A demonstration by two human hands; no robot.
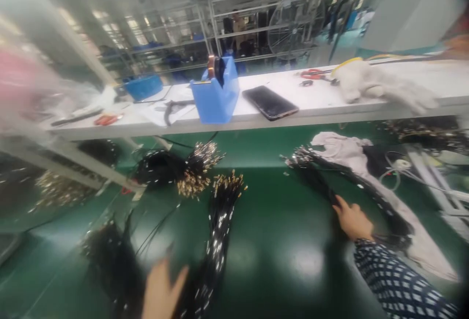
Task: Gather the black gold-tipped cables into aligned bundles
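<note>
Green tabletop (271, 241) underlies a white shelf (315, 99); right hand (353, 220) grips black wires (318, 182), left hand (160, 289) splays.

Green tabletop (264, 226): smooth and glossy; light is thrown back in pale patches.
Black wire bundles (220, 223): sleek, apparently plastic-coated; bright glints are scattered along the strands.
Wire tips (229, 182): shiny, metal by their look, gold-toned.
Blue tape dispenser (215, 100): smooth plastic, faintly sheened.
Phone (270, 102): dark, glassy face; light is dimly reflected.
White shelf (315, 98): smooth, mostly matt.
Pale glove (373, 84): matt, soft-looking cloth.
Sleeve (395, 270): matt cloth.
Clear bag (71, 98): thin plastic film; finer texture is lost to blur.
</note>
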